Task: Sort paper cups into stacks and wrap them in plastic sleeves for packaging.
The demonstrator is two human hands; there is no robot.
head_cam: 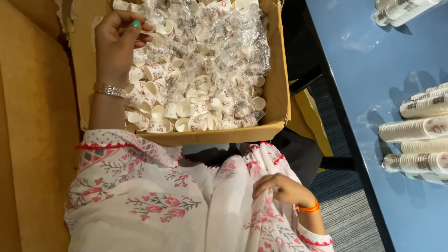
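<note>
Left hand [116, 39] inside cardboard box [278, 88], fingers pinched on wrapped sleeve of paper cups [161, 28] at box's far left corner; picking step under way. Next move calls for clean lift clear of neighbours. Cup sleeves in box too many to count. Right hand [280, 189] loosely curled on floral garment [154, 205], apparently empty. Blue table [368, 60]: roughly nine cup stacks [413, 128].

Matt cardboard box [275, 88]; paper cups [196, 84] under crinkly glossy plastic wrap [233, 42]; glossy blue tabletop [373, 60].
</note>
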